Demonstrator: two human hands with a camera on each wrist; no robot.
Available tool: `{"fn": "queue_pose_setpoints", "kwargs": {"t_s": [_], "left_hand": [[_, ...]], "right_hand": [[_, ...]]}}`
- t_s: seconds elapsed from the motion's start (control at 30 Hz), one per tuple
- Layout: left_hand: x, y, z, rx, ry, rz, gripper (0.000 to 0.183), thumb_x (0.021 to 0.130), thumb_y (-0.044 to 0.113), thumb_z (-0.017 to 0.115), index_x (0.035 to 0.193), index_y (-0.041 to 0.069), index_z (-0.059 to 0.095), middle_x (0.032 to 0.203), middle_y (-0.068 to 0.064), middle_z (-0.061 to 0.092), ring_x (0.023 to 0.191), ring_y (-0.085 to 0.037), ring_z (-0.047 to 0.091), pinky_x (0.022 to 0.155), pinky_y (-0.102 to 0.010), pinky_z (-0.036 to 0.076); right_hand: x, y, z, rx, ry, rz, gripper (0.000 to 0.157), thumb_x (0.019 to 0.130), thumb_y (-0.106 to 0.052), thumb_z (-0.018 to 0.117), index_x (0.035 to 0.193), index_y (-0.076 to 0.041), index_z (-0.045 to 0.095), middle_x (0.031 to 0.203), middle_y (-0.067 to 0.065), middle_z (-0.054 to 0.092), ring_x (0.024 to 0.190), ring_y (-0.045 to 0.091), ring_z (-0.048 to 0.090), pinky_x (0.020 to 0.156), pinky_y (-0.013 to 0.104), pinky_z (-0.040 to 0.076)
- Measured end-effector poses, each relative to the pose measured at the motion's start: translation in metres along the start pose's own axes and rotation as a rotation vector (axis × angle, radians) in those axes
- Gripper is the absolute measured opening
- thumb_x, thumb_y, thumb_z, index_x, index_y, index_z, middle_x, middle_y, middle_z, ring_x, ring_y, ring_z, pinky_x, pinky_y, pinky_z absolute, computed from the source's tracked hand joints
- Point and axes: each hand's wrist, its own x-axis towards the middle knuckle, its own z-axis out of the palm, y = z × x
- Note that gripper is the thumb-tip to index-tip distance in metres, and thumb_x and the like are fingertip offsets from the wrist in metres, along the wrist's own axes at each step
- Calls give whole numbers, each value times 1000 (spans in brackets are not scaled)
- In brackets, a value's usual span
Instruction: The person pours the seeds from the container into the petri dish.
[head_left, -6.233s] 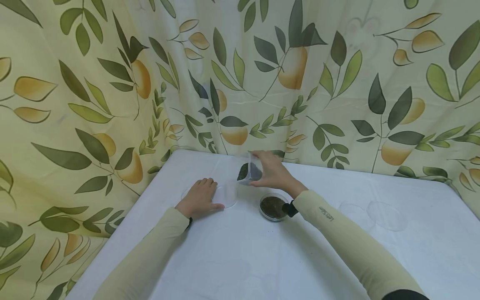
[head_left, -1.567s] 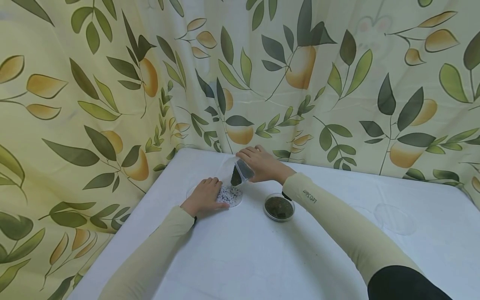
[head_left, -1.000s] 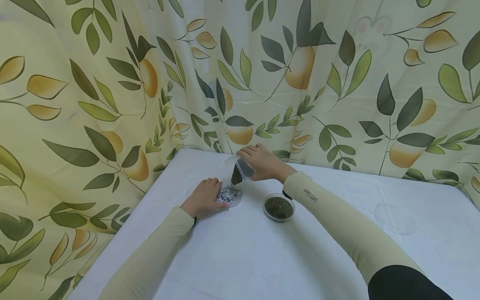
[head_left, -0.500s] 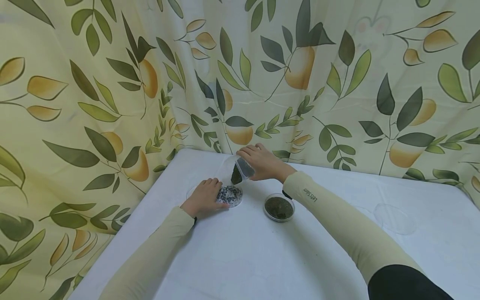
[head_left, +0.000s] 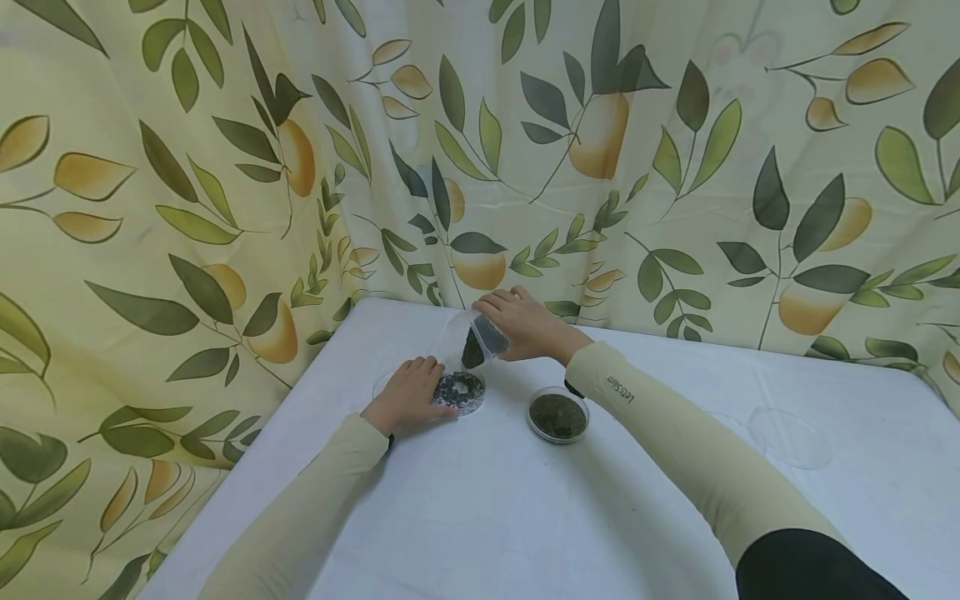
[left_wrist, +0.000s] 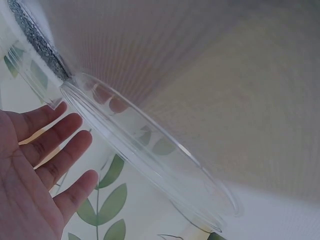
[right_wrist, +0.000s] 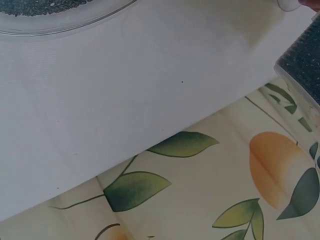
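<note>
On the desk's [head_left: 487, 517] far left side, you're mid-pour by the look of it: clear square-sided container [head_left: 492, 337] tipped over a clear round dish [head_left: 467, 413], dark gritty grains [head_left: 450, 392] spread inside, pale patch mid-layer. Can't tell if container and rim touch. Right hand [head_left: 531, 326] grips the container. Left hand [head_left: 402, 394] rests at the dish's side, fingers straight, slightly spread. Next move likely calls for steady tilt until the patch is covered; too steep and grains could spill. Nearby: second dish [head_left: 558, 441], filled with similar dark grains. Farther right, thin transparent discs [head_left: 791, 437]. Behind, leaf-and-fruit curtain [head_left: 225, 242].
</note>
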Motion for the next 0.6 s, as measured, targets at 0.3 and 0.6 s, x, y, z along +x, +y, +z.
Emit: {"fn": "queue_pose_setpoints", "kwargs": {"t_s": [0.3,0.6], "left_hand": [[0,0,-1,-5,-12,-8,87,75,71,57,126,0,50,119,-16,55,111,-31,52,97,-45,42],[0,1,-2,-1,-21,-17,87,75,71,57,126,0,51,119,-15,55,112,-30,52,98,-44,42]], "right_hand": [[-1,1,1,-14,12,-15,84,65,-35,84,134,-7,45,132,10,54,123,28,50,100,48,41],[-5,3,2,-24,15,-20,85,64,-35,84,134,-6,45,132,10,53,124,28,49,100,47,40]]}}
